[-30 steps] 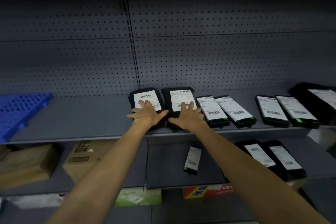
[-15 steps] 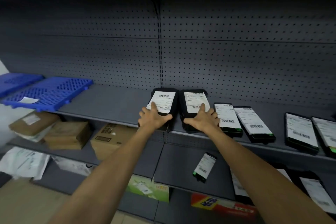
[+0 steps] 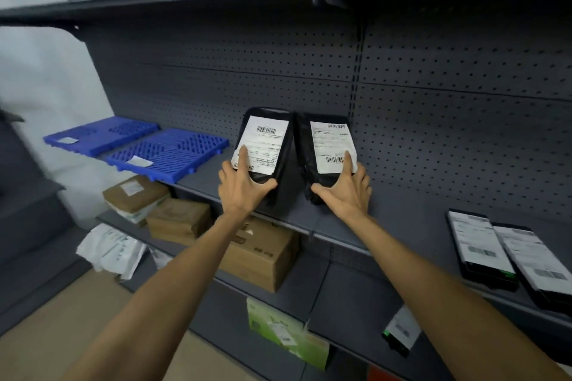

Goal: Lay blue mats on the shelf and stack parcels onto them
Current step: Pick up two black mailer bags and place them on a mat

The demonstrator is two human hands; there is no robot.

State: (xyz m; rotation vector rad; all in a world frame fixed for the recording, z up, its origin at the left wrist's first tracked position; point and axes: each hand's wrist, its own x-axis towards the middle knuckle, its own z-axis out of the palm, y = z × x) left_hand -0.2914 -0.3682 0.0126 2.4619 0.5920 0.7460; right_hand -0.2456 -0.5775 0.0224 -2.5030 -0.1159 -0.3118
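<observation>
- Parcels in black wrap, two of them, are in our hands: our left hand (image 3: 244,187) grips the near end of the left parcel (image 3: 263,148), thumb under the edge and a finger on its white label.
- Our right hand (image 3: 345,192) grips the right parcel (image 3: 328,151) in the same way, fingers spread.
- Both parcels are just beside each other, above the grey shelf (image 3: 337,223); we cannot tell if they touch it.
- Two blue mats (image 3: 167,153) lie on this shelf to the left, near the left parcel.
- More labelled parcels (image 3: 486,254) lie well apart on the right.
- Cardboard boxes (image 3: 260,254) stand on the lower shelf.
</observation>
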